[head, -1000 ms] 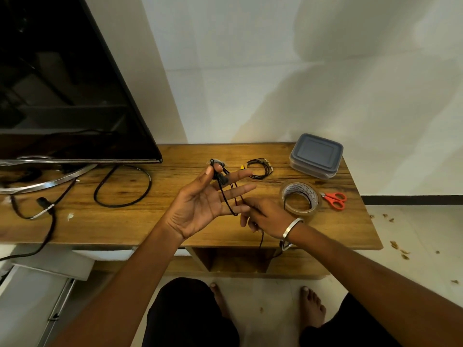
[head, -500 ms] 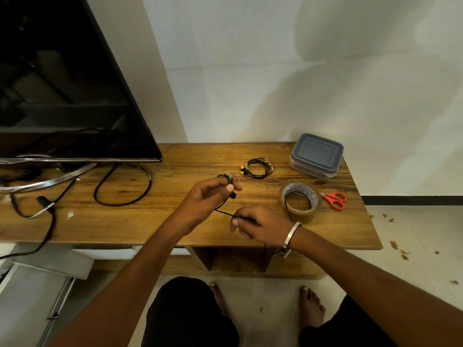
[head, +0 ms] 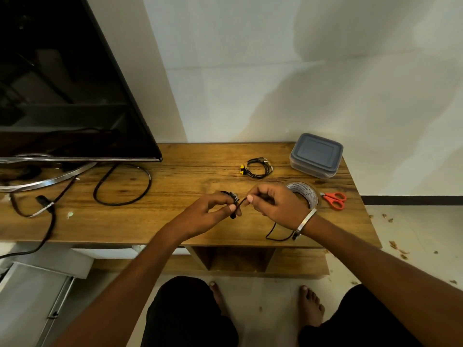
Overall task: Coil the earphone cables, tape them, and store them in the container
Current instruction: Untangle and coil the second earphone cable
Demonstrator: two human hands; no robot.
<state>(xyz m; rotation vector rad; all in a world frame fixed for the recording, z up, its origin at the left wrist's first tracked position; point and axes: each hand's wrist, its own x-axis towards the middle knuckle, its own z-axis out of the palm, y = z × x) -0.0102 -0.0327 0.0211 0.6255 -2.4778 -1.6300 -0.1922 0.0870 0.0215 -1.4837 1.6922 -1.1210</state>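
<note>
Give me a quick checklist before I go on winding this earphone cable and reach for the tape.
1. Coil held firm: ok. The left hand grips the black earphone cable wound at its fingertips.
2. Feed end controlled: ok. The right hand pinches the strand close to the coil.
3. Cable fully wound: not ok. A loose tail lies on the table under the right wrist.
4. Tape within reach: ok. The tape roll sits just behind the right hand.
5. Scissors ready: ok. The red scissors lie beside the roll.
6. Container open: not ok. The grey container has its lid on.
</note>
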